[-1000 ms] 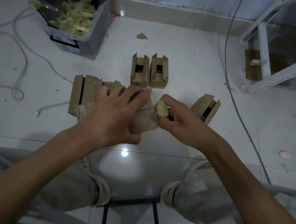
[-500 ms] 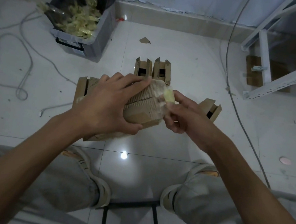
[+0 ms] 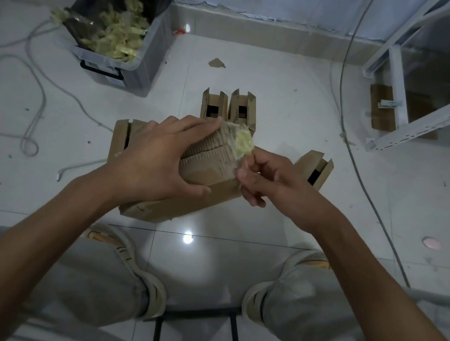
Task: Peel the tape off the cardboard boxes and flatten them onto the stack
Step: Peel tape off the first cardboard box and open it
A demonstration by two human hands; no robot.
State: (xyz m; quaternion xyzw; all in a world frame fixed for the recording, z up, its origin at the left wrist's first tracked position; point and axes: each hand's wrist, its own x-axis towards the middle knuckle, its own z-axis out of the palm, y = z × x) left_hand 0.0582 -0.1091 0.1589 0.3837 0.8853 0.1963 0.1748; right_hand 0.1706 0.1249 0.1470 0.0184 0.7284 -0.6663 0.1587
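Raised box (image 3: 206, 174); bin (image 3: 144, 59) holds crumpled tape (image 3: 115, 36).

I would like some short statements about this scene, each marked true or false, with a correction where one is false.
1. The left hand grips the cardboard box from above. True.
2. The right hand rests flat on the floor. False: it is at the right end of the box, pinching the crumpled tape.
3. The plastic bin at the upper left holds crumpled tape. True.
4. Two open boxes stand side by side on the floor beyond the hands. True.
5. The metal shelf frame is at the left of the picture. False: it is at the upper right.
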